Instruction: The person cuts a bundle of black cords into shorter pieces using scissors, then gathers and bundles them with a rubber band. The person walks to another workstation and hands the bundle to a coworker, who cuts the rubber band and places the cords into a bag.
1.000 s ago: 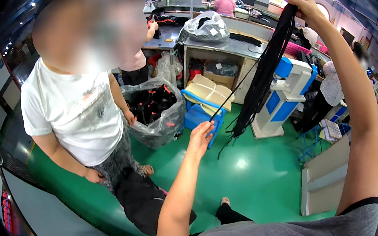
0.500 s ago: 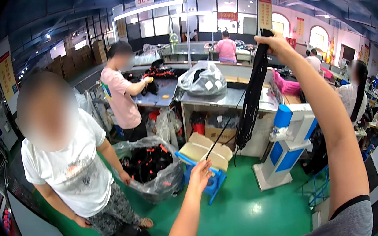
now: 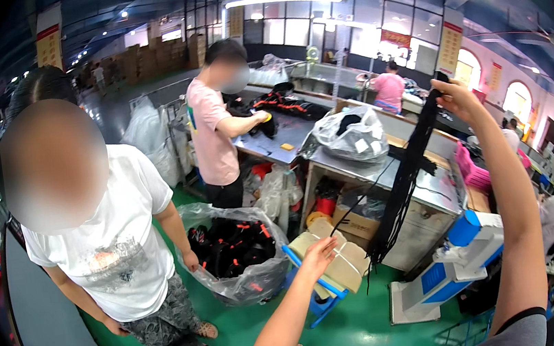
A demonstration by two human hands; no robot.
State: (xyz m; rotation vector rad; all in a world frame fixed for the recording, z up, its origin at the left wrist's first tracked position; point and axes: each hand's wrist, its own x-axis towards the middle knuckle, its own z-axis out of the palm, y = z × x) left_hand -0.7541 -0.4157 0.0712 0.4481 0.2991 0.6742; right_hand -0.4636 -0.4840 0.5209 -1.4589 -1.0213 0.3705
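A long bundle of thin black cords [image 3: 404,192] hangs at a slant in front of me, its loose ends fanning out near the floor. High on the right, my right hand [image 3: 456,97] is closed round the bundle's top end. Lower down, my left hand [image 3: 320,257] pinches the end of a single black cord [image 3: 361,197], which is drawn out to the left of the bundle. Behind the left hand stands a blue-framed stool [image 3: 318,310] with cream-coloured pieces [image 3: 343,262] stacked on it.
A person in a white shirt [image 3: 101,236] stands close on the left, touching a clear bag [image 3: 236,290] of black and orange items. Another person in pink [image 3: 210,136] works at a metal table [image 3: 266,140]. A blue and white machine [image 3: 435,281] stands at right on the green floor [image 3: 359,332].
My view has turned left, so the surroundings sit farther right. Both hands keep their hold on the cords; the bundle's lower ends look more spread.
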